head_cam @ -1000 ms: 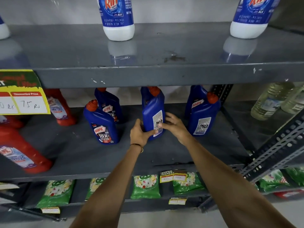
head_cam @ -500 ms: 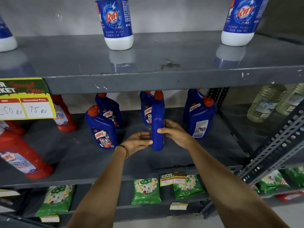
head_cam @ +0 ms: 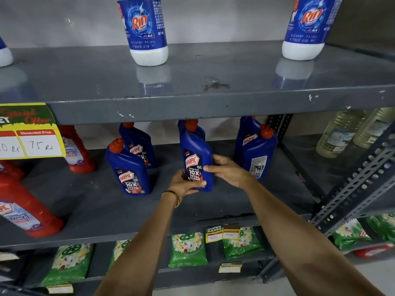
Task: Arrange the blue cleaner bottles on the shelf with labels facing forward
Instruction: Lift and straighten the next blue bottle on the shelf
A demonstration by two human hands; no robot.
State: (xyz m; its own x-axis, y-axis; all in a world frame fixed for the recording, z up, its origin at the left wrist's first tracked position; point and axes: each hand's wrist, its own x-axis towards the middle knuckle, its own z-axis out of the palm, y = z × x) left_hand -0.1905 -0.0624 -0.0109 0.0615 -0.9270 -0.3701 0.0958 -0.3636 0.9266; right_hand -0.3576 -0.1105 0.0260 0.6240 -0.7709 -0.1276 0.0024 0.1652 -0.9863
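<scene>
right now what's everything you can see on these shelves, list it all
Harpic bottles: five visible, blue with red caps, middle shelf; front right one shows its back label
bathroom cleaner bottles: at least three, red, middle shelf left
Rin bottles: two plus a sliver, blue and white, top shelf
oil bottles: two, pale yellow, right bay
packets: several, green, bottom shelf
price card: one, yellow, top shelf's edge
left hand, right hand: holding centre Harpic bottle
</scene>
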